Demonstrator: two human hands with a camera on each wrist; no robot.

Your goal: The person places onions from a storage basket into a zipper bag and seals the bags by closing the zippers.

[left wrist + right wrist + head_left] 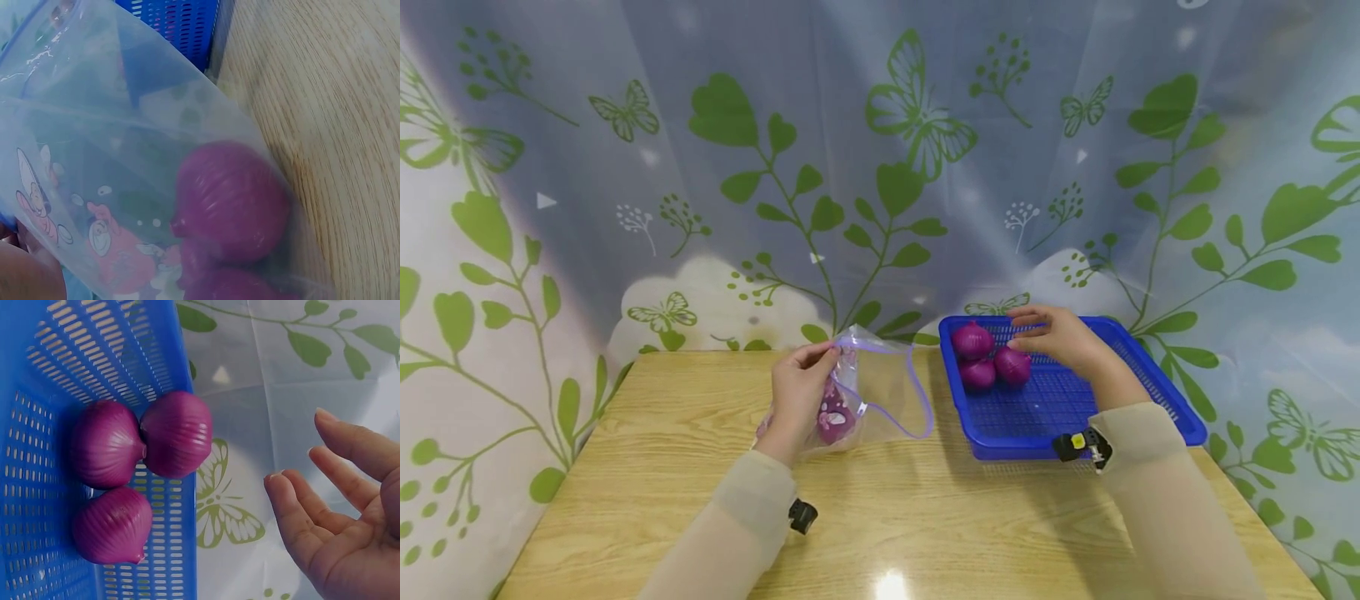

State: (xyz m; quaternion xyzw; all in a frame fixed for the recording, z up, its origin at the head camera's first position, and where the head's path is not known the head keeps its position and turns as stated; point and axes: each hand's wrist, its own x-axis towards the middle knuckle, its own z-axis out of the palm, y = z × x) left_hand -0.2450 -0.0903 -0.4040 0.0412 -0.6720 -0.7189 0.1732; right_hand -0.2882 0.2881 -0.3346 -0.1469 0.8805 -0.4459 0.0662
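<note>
My left hand (801, 387) pinches the rim of a clear zip bag (887, 379) with a purple zip edge and printed cartoon figures. The mouth of the bag gapes toward the right. Through its plastic, red onions (231, 200) show at the bottom, in the left wrist view. Over the blue basket (1037, 433) hovers my right hand (1060, 337), fingers spread and holding nothing. Three red onions (178, 434) sit together at the basket's left end, close by the right fingertips in the head view.
Both the bag and the basket stand on a wood-grain table (692, 400), the basket at the back right. Behind the table hangs a curtain (850, 208) printed with green leaves and butterflies, close to its back edge.
</note>
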